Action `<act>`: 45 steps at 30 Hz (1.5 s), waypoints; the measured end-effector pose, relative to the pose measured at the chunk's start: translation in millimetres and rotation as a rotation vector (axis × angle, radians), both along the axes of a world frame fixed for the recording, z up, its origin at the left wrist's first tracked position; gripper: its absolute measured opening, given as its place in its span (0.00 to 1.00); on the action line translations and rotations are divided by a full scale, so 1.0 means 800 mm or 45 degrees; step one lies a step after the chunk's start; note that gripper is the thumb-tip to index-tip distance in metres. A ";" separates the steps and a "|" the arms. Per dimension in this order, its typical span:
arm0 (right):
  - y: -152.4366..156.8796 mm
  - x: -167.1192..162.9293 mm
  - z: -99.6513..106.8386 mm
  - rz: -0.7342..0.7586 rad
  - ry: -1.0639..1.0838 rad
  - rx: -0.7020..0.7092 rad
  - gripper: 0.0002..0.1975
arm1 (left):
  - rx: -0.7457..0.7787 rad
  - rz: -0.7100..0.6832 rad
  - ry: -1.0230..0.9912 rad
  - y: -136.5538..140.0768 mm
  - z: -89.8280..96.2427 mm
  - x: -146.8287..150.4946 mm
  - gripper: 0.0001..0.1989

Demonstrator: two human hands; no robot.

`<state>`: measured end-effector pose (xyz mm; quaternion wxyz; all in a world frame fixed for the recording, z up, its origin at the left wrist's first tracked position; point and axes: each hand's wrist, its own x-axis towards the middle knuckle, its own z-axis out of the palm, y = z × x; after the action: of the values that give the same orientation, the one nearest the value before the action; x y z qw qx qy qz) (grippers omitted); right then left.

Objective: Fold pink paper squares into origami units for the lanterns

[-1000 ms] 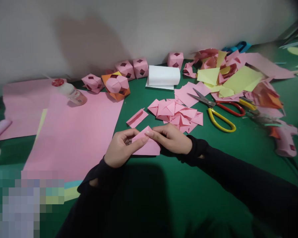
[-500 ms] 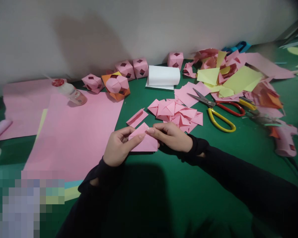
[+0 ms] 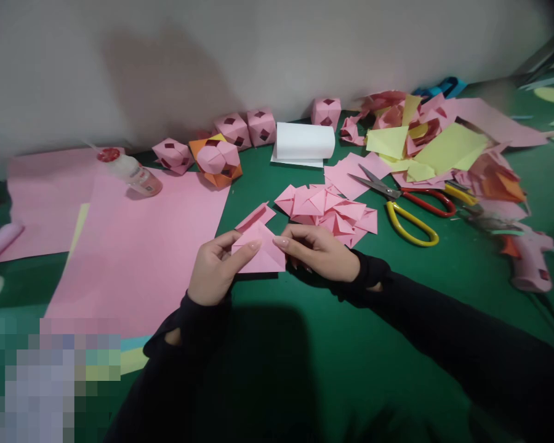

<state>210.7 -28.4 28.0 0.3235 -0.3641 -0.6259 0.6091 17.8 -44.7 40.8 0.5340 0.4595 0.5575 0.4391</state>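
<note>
A folded piece of pink paper (image 3: 264, 258) with a pointed top is held above the green table. My left hand (image 3: 215, 267) pinches it from the left, thumb lying on its face. At its right edge, my right hand (image 3: 321, 249) grips the paper between thumb and fingers; some of those fingers are hidden. Just behind the paper lies a narrow folded pink strip (image 3: 258, 216). A pile of folded pink paper pieces (image 3: 323, 206) sits past my right hand.
Scissors (image 3: 392, 194) with red and yellow handles lie to the right, near a pink glue gun (image 3: 530, 261). Pink and yellow scraps (image 3: 452, 151) heap behind them. Several folded paper balls (image 3: 261, 126) line the wall. At left, a bottle (image 3: 133, 175) stands on pink sheets (image 3: 143, 246).
The folded paper has moved slightly left and up with my left hand. My right thumb has shifted from the paper's upper middle to its right edge.
</note>
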 end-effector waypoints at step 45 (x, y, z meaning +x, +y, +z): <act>0.011 0.006 -0.007 -0.011 0.323 -0.243 0.17 | -0.010 0.167 -0.172 0.004 -0.020 -0.007 0.10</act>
<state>215.4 -19.9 22.8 0.3664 -0.3161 -0.5180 0.7054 12.2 -41.3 24.6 0.5423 0.3893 0.5510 0.5009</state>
